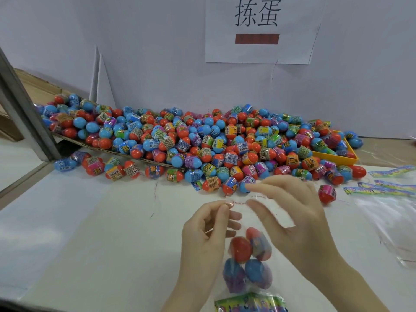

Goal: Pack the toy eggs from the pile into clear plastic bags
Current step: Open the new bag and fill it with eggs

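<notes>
Running from the left edge of the table (67, 221), a grey post (20, 104) is seen leaning, and behind it a cardboard sheet (117, 152) is laid as a ramp – probably so that the eggs can slide down toward the working space. The pile (202, 140) is spread along the white wall (146, 52), banked against it so that nothing rolls off the back; a few eggs have strayed onto the bare table in front.

Nearer the camera, a bag (247, 255) is held up by its mouth, so that the weight of its contents keeps it hanging open below. Its top edge is pinched between thumb and forefinger of the left hand (207, 235), the other fingers loosely curled. Four eggs (245, 260) can be made out inside – two red above, two blue below – with a printed card (252, 302) at the bottom of the frame. The right hand (290, 217) is blurred; its fingers are spread and its thumb lies at the opposite side of the mouth, but whether film is actually gripped cannot be told. The mouth is judged to be drawn taut for closing, or held ready for another egg.

On the wall above, a paper sign (258, 30) is taped. To the right, a yellow tray (337, 157) is half buried by the pile, one red egg (327, 193) stands alone, and card strips (382, 188) and spare bags (391, 221) are laid within reach for the following rounds
</notes>
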